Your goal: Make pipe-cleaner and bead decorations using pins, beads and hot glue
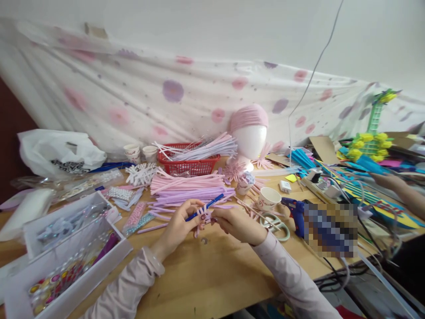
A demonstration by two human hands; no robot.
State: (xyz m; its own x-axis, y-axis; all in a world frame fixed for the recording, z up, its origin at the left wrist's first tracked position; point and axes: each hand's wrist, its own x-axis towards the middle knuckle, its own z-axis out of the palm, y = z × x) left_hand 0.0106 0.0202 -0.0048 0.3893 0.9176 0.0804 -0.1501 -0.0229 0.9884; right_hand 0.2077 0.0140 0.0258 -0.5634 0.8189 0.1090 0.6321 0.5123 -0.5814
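A blue pen (215,200) slants up to the right out of my left hand (179,227), whose fingers are closed round it. Pale pink-lilac pipe cleaner (201,212) loops around the pen at my left fingertips. Close beside them, my right hand (239,224) pinches at the same pipe cleaner; its fingertips partly hide the end. Just beyond both hands lie bundles of pink pipe cleaners (186,182) and purple pipe cleaners (189,197). A small clear round piece (203,241) rests on the wooden table (199,279) below my fingers.
White boxes (123,250) of beads stand left. Behind are a red basket (189,166) of pipe cleaners and a white mannequin head (249,139). To the right lie scissors (282,231), a paper cup (268,197), a blue glue gun (296,213), cables and another person's hand (387,180).
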